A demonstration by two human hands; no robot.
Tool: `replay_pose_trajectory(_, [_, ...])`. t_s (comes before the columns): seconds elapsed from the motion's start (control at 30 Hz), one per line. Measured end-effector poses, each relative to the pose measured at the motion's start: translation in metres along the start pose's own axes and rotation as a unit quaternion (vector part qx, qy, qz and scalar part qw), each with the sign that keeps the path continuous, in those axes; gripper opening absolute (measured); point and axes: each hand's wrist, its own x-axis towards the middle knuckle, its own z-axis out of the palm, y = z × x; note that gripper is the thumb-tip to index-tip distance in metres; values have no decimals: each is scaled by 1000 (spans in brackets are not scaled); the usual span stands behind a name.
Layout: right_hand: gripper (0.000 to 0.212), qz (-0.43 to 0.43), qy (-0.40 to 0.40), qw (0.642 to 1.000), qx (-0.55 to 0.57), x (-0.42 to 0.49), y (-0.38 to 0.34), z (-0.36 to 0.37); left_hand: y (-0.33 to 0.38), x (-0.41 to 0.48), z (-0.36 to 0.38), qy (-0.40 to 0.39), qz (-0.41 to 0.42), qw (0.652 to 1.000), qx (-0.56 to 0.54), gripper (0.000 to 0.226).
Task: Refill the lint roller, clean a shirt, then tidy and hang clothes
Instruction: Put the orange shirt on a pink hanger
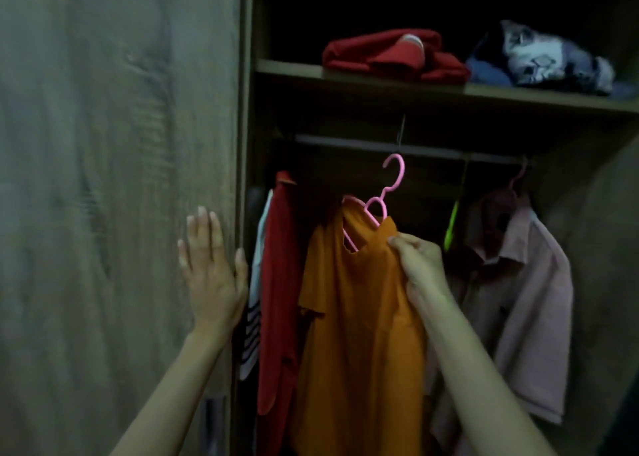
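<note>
You face an open wardrobe in dim light. Your left hand, at 9 o'clock from the middle of the view, lies flat on the wooden wardrobe door, fingers straight and spread, thumb at the door's edge, gripping nothing.

Your right hand, at about 4 o'clock from the centre, pinches the orange shirt between thumb and curled fingers at its neckline. The shirt hangs from a pink hanger, which is tilted, its hook at 12 o'clock from your right hand and just under the metal rail. Whether the hook touches the rail cannot be told.

At 9 o'clock from the orange shirt, touching it, hangs a red garment, with a striped garment beyond it. At 3 o'clock hangs a pale pink shirt on a second pink hanger; a green hanger shows between the two shirts.

At 12 o'clock, above the rail, a shelf holds folded red clothes and, at 3 o'clock from them, a blue and grey pile.
</note>
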Motion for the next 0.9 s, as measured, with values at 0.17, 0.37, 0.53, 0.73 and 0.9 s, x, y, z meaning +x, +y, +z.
replay_pose_trajectory(0.17, [16,-35,16,999,-34,56,-26,70,-1,3,7,23,5,1000,13,62])
replay_pose_trajectory(0.37, [30,-7,14,999,-49,113,-39,112,-6,1,11,33,17,999,10,65])
replay_pose_trajectory(0.53, [24,10,-12,990,-137,136,-26,127,-5,2,11,39,24,999,16,65])
replay_pose_trajectory(0.73, [22,-121,21,928,-351,125,-9,117,-8,3,12,43,28,998,25,66])
replay_pose_trajectory(0.9, [21,-307,64,861,-402,95,21,97,-8,3,13,44,29,998,20,69])
